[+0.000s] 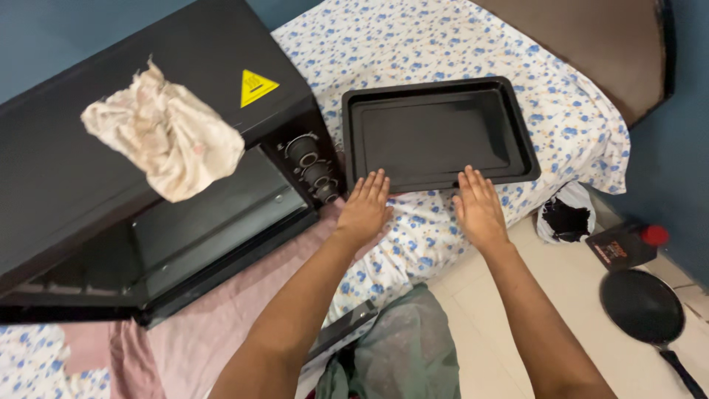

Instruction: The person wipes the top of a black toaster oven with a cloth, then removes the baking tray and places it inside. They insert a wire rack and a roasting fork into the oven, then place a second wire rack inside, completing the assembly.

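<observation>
Single head-worn camera looks steeply down, close over the bed (413, 244).

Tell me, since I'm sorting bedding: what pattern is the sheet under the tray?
White sheet with small blue flowers, under the black tray; head view.

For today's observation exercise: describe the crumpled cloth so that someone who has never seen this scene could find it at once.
Start at the big black countertop oven on the left. On its flat top lies the crumpled cloth, beside a yellow triangular sticker. It is the only pale, cream, wrinkled thing on that dark surface.
</observation>
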